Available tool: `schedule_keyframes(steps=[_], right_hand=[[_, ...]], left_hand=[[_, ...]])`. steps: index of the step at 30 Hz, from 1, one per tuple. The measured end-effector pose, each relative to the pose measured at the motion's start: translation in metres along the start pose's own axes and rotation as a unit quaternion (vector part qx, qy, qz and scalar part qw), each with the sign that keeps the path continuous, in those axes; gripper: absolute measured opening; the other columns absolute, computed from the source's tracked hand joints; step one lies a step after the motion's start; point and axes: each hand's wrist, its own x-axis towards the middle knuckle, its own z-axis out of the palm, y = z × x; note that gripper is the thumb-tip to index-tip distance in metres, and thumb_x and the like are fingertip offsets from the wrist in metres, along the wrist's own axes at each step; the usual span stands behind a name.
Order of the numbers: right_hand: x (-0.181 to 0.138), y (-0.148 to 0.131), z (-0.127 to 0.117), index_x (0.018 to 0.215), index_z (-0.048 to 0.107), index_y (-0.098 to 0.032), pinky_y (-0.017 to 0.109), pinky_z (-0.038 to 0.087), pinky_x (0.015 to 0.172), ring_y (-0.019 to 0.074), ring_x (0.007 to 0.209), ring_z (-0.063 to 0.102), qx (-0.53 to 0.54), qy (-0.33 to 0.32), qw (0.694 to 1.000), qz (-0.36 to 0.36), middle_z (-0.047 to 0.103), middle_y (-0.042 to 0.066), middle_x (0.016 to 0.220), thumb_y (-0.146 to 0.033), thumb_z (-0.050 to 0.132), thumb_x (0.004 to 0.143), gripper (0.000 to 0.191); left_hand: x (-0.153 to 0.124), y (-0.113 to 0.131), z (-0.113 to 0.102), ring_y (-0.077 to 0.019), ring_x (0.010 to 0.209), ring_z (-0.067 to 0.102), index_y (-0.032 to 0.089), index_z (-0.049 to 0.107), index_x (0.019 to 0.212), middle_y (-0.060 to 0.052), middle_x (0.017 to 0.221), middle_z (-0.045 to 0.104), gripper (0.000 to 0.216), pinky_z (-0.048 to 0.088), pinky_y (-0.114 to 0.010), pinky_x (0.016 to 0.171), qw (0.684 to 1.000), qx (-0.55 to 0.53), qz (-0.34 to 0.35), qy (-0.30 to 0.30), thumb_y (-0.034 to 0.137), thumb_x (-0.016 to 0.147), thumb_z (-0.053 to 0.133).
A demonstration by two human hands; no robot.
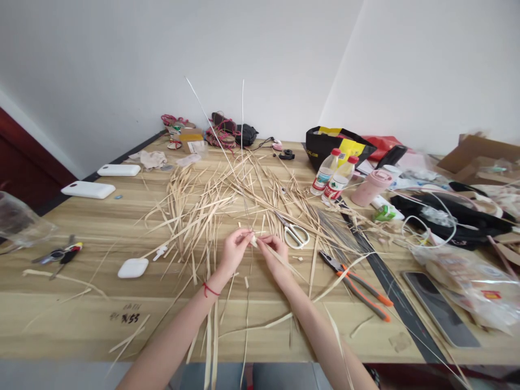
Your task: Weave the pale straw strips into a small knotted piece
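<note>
My left hand (233,252) and my right hand (273,254) meet over the wooden table (81,319), both pinching a small pale folded piece of straw strip (253,240) between their fingertips. Long thin strips rise from that piece toward the wall. A red cord circles my left wrist. A loose heap of pale straw strips (203,208) spreads across the table just beyond my hands. White-handled scissors (296,234) lie to the right of my right hand.
Orange-handled pliers (357,284), a long black ruler (390,287) and a phone (441,309) lie at right. Two bottles (331,179), a pink cup (369,187) and bags crowd the back right. White cases (88,189), an earbud case (132,267) and a small tool (60,253) sit left.
</note>
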Motion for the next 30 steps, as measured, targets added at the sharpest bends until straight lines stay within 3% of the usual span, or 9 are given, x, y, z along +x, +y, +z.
schedule_keyframes(steps=[9, 14, 22, 30], right_hand=[[0.0022, 0.0033, -0.001, 0.071, 0.055, -0.018, 0.029, 0.047, 0.067, 0.0166, 0.072, 0.059, 0.0, 0.011, 1.0, 0.016, 0.065, 0.004, 0.077, -0.035, 0.061, 0.071, 0.019], [0.0026, 0.0034, -0.0009, 0.07, 0.051, -0.02, 0.029, 0.046, 0.067, 0.0162, 0.072, 0.06, -0.002, -0.004, 1.0, 0.013, 0.064, 0.003, 0.076, -0.035, 0.06, 0.072, 0.018], [0.0019, -0.0004, 0.001, 0.071, 0.046, -0.02, 0.034, 0.047, 0.077, 0.0192, 0.087, 0.062, 0.058, -0.052, 0.997, 0.003, 0.067, 0.007, 0.093, -0.035, 0.06, 0.073, 0.021], [0.0027, 0.001, -0.0006, 0.07, 0.05, -0.019, 0.031, 0.049, 0.071, 0.0182, 0.077, 0.063, 0.03, -0.021, 0.999, 0.022, 0.067, 0.006, 0.083, -0.037, 0.063, 0.07, 0.023]], left_hand=[[-0.001, 0.0019, -0.0005, -0.0179, 0.073, 0.064, 0.013, 0.062, 0.083, -0.008, 0.084, 0.067, 0.024, 0.054, -0.031, 0.067, 1.0, 0.011, -0.012, -0.004, 0.035, 0.073, 0.06], [-0.0008, 0.0003, -0.0016, -0.0167, 0.067, 0.064, 0.014, 0.062, 0.084, -0.007, 0.081, 0.067, 0.024, 0.053, -0.027, 0.06, 1.0, 0.024, -0.01, 0.014, 0.035, 0.072, 0.06], [-0.0004, 0.0034, -0.0022, -0.0167, 0.067, 0.064, 0.014, 0.063, 0.082, -0.006, 0.079, 0.068, 0.022, 0.053, -0.029, 0.063, 0.999, 0.026, -0.001, 0.029, 0.034, 0.072, 0.06], [0.001, 0.0056, -0.0029, -0.0168, 0.069, 0.063, 0.014, 0.061, 0.082, -0.006, 0.078, 0.066, 0.022, 0.052, -0.029, 0.064, 0.999, 0.023, -0.016, 0.021, 0.033, 0.072, 0.061]])
